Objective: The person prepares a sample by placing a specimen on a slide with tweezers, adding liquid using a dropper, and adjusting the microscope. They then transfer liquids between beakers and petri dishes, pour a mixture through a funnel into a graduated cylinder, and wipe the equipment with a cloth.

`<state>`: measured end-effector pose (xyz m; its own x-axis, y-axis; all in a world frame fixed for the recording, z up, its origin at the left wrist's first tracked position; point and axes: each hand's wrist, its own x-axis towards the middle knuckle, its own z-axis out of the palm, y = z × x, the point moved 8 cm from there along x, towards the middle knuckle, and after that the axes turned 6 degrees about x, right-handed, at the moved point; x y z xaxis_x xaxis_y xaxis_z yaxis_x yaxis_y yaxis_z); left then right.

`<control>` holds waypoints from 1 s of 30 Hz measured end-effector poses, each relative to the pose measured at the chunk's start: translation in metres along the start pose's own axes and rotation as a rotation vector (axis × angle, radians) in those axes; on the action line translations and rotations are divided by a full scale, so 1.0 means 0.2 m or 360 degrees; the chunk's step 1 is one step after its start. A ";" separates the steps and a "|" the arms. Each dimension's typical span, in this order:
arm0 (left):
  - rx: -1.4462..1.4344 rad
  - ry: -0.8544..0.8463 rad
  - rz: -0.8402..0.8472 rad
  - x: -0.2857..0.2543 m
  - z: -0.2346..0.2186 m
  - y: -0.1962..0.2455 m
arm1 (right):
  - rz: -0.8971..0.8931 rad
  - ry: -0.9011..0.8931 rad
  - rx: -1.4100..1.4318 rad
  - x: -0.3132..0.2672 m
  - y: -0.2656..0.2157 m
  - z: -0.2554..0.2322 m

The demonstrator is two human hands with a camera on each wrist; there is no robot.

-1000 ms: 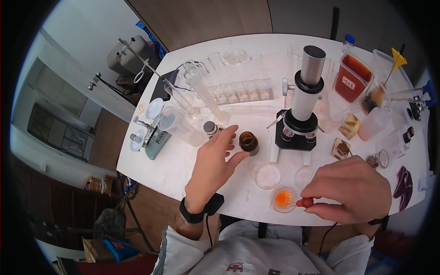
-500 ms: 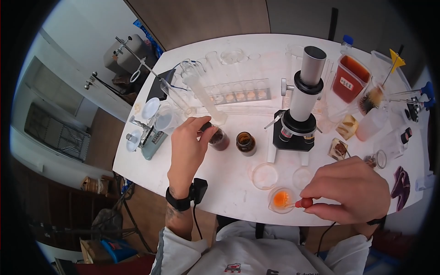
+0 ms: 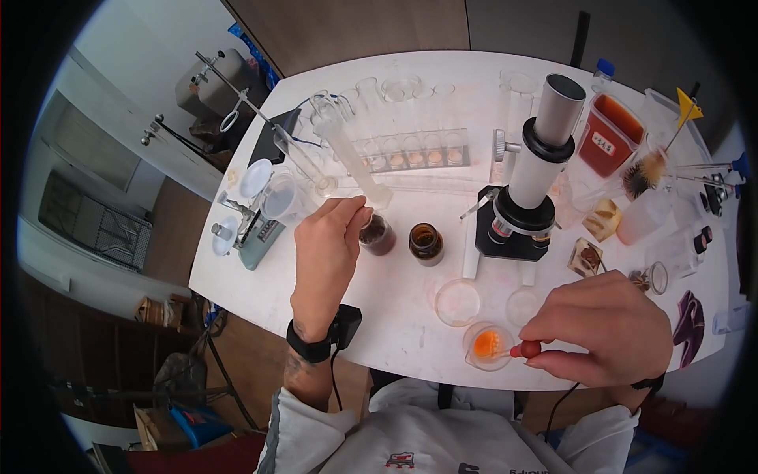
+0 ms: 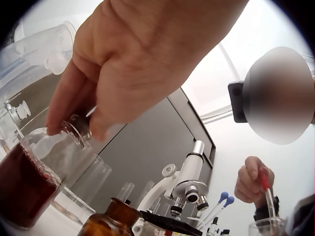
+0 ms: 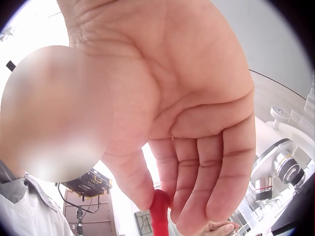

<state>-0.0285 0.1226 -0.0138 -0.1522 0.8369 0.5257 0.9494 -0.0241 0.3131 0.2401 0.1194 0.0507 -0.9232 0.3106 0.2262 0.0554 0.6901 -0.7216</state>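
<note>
My left hand (image 3: 325, 257) pinches the glass stopper (image 4: 76, 129) at the neck of a clear bottle (image 3: 377, 237) holding dark red liquid. Fingers cover part of the stopper, so I cannot tell whether it is seated. Just right of that bottle stands an uncapped brown bottle (image 3: 426, 246). Between thumb and fingers, my right hand (image 3: 604, 328) grips the red bulb (image 3: 529, 348) of a glass dropper. The dropper's tip is inside a small beaker (image 3: 487, 344) with orange liquid near the table's front edge.
A microscope (image 3: 525, 189) stands right of the bottles. Two shallow dishes lie behind the beaker, one of them here (image 3: 458, 303). A balance (image 3: 260, 241) and cylinders are at left, a tube rack (image 3: 418, 158) behind, a red-liquid tub (image 3: 604, 146) back right.
My left hand has moved left from beside the brown bottle and now pinches the top of the clear bottle, whose dark red body has come into view. The right hand has stayed at the beaker.
</note>
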 end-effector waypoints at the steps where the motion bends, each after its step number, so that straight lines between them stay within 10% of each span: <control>1: 0.0007 0.0006 0.0010 0.00 0.00 0.00 | 0.0005 0.0019 -0.0011 0.00 0.00 0.00; 30: -0.0026 0.0169 -0.0065 0.00 -0.02 -0.03 | -0.0024 0.0024 -0.0006 0.00 -0.01 0.00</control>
<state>-0.0353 0.1205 -0.0123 -0.2198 0.7749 0.5927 0.9372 -0.0008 0.3487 0.2407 0.1185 0.0515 -0.9180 0.3100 0.2472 0.0428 0.6974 -0.7154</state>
